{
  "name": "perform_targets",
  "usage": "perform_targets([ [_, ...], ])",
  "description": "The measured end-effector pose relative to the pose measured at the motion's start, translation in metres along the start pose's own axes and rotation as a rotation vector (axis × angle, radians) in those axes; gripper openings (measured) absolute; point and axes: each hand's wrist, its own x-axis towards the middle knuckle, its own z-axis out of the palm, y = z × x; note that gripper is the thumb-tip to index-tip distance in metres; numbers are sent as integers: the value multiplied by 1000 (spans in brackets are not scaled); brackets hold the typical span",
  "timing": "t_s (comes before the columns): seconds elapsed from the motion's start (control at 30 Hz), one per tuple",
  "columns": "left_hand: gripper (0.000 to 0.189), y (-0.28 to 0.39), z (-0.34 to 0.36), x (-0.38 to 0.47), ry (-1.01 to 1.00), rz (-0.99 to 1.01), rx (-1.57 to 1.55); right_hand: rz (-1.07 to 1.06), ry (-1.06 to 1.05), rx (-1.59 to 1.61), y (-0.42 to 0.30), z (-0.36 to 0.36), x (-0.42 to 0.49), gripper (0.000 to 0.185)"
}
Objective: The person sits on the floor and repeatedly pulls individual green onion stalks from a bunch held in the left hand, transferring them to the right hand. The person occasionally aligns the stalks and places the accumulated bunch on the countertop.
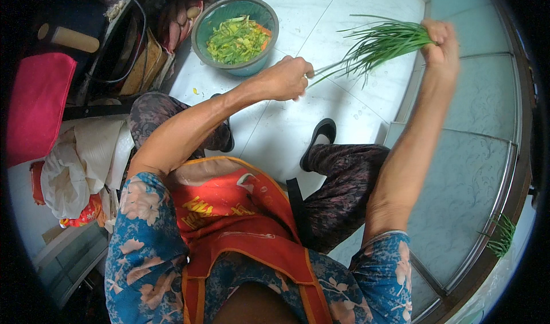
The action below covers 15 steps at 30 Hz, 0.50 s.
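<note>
My right hand [440, 45], raised at the upper right and slightly blurred, grips a bunch of long green leaves like garlic chives [391, 36]. The leaves fan out from the fist toward the left. At the centre, my left hand [292, 78] is closed, thumb against fingers, on the far ends of a few strands stretched out from the bunch. Left of the bunch, a round green basin [235, 68] stands on the floor, holding yellow-green leaf scraps [236, 40] and some orange peelings [264, 36].
White tiles [275, 122] cover the floor between my feet. A cluttered shelf with root vegetables [174, 34] stands at the left, near a pink cloth [41, 107] and plastic bags [64, 173]. Frosted glass panels [459, 195] flank my right side. More green leaves [502, 236] lie on a ledge there.
</note>
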Motion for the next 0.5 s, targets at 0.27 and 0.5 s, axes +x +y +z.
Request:
perform_targets([
  [0.27, 39, -30, -17, 17, 212, -195, -545, -103, 22, -153, 15, 9, -3, 40],
  [0.5, 46, -60, -55, 16, 783, 18, 831, -67, 17, -26, 18, 9, -6, 40],
])
